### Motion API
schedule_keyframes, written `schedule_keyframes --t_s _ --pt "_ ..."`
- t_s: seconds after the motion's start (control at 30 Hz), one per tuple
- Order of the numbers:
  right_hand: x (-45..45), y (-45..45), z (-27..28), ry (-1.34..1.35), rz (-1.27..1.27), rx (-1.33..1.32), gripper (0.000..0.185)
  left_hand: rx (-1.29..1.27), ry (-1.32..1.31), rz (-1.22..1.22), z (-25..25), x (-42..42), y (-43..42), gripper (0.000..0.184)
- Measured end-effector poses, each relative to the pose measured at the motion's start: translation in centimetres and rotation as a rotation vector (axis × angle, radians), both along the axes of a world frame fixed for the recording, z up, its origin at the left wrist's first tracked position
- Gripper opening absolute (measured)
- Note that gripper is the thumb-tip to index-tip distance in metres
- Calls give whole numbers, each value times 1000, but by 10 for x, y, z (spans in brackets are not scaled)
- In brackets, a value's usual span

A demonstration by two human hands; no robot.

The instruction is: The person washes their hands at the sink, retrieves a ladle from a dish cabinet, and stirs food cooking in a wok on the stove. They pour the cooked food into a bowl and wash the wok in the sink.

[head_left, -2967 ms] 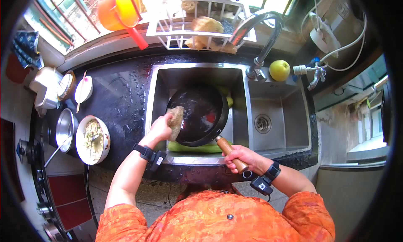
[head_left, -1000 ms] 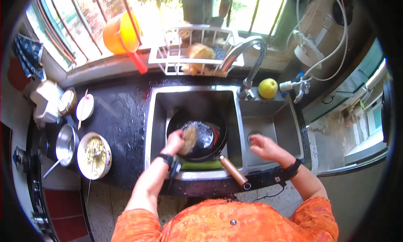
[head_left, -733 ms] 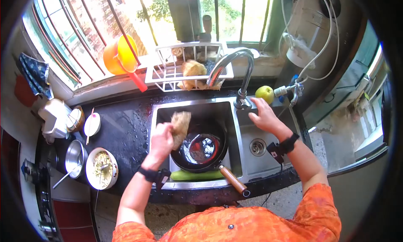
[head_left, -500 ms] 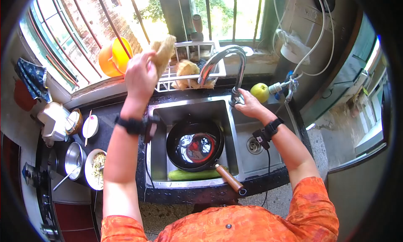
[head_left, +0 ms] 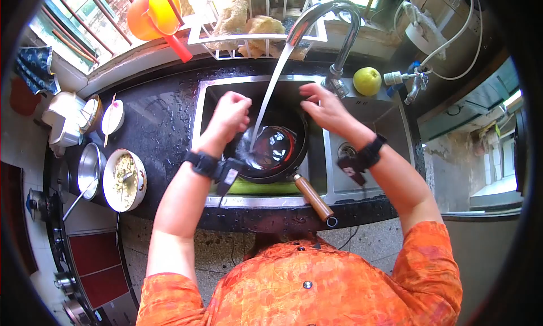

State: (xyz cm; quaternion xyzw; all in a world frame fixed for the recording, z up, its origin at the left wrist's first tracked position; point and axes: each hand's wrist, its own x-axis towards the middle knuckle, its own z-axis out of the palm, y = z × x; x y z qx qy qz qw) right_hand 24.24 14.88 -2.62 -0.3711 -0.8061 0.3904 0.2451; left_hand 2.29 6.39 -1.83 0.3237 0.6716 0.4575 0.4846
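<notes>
Water [head_left: 270,88] runs from the curved chrome faucet [head_left: 352,37] into a black frying pan [head_left: 291,142] in the sink's left basin. Over the pan's left side is my left hand [head_left: 229,117], its fingers curled in and nothing seen in them. My right hand [head_left: 327,108] is above the pan's right rim near the faucet base, empty, with fingers apart. The pan's wooden handle [head_left: 313,197] juts over the front edge of the sink [head_left: 373,197]. Beneath the pan lies a long green vegetable [head_left: 260,188], partly hidden.
A white wire rack [head_left: 257,40] behind the sink holds tan loofah sponges [head_left: 264,26]. An orange dipper [head_left: 161,15] stands at the window. On the left are a bowl of food [head_left: 125,179], a metal bowl [head_left: 90,167] and a small bowl [head_left: 114,117]. A yellow-green fruit [head_left: 367,81] sits by the faucet.
Water now flows from the faucet. My left hand has let go of the loofah sponge, now in the rack, and come down over the pan. My right hand has left the faucet base.
</notes>
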Motion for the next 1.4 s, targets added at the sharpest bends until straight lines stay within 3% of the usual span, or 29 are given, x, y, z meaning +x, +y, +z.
schedule_keyframes --t_s 0.03,0.1,0.13,0.23,0.33,0.4,0.43,0.47,0.5,0.53,0.57,0.6,0.63,0.7,0.73,0.77,0.8,0.83,0.93,1.0,1.07,1.1,1.17,1.2,1.23,1.33,1.4 --pt "-24 -11 7 157 -68 -459 30 -48 -82 -4 -8 5 6 10" --pt "-61 -16 6 210 -129 -779 19 -101 -133 -24 -18 15 16 8" --pt "-75 -14 3 274 -143 -856 13 -90 -143 -10 -19 18 20 8" --pt "-98 -2 2 410 -159 -1131 19 -37 -141 -44 -11 17 28 7" --pt "-103 11 7 546 -157 -1128 18 55 -234 -54 -4 19 40 8" --pt "-106 53 -46 690 1 -1394 16 150 -325 -9 -5 23 48 9" --pt "-93 50 -20 828 351 -1428 12 199 -409 80 -9 28 53 11" --pt "-92 47 -14 692 190 -1269 13 273 -381 79 -23 31 61 14" --pt "-85 75 -45 679 284 -1226 12 285 -448 177 -17 41 60 17" --pt "-84 53 -25 563 17 -920 16 275 -414 84 -18 41 61 18" --pt "-68 63 -25 511 262 -1029 15 304 -435 61 -28 48 70 18" --pt "-71 38 -11 458 -69 -775 5 332 -458 27 -39 50 74 19" --pt "-70 23 -4 430 -115 -638 9 377 -458 -57 -28 52 57 17" --pt "-48 8 -12 307 32 -309 23 327 -391 -226 -29 56 27 20" --pt "-29 5 -30 184 58 -270 23 231 -323 -307 -42 54 19 25" --pt "-11 -2 -49 61 83 -230 24 238 -74 -341 -48 54 4 29" --pt "-1 -39 -32 -139 92 -330 24 237 174 -369 -54 51 -15 33" --pt "15 -62 -36 -296 119 -450 30 206 245 -373 -64 47 -32 34" --pt "42 -115 -39 -876 336 -258 51 137 296 -382 -96 26 -74 35" --pt "42 -133 -45 -858 352 -276 56 56 274 -364 -97 13 -99 32" --pt "33 -127 -50 -848 275 -490 45 61 202 -321 -107 4 -116 29" --pt "41 -125 -71 -797 251 -391 39 -5 130 -286 -98 1 -124 27" --pt "31 -128 -46 -623 69 -892 31 8 58 -195 -96 -6 -136 24" --pt "33 -125 -47 -574 70 -955 29 21 72 -215 -82 -12 -141 26" --pt "35 -125 -51 -543 23 -933 29 100 81 -175 -102 -19 -145 26" --pt "36 -124 -31 -336 7 -1088 24 102 -135 -40 -71 -30 -161 18" --pt "47 -126 -19 -268 15 -1180 23 187 -105 44 -55 -36 -169 16"
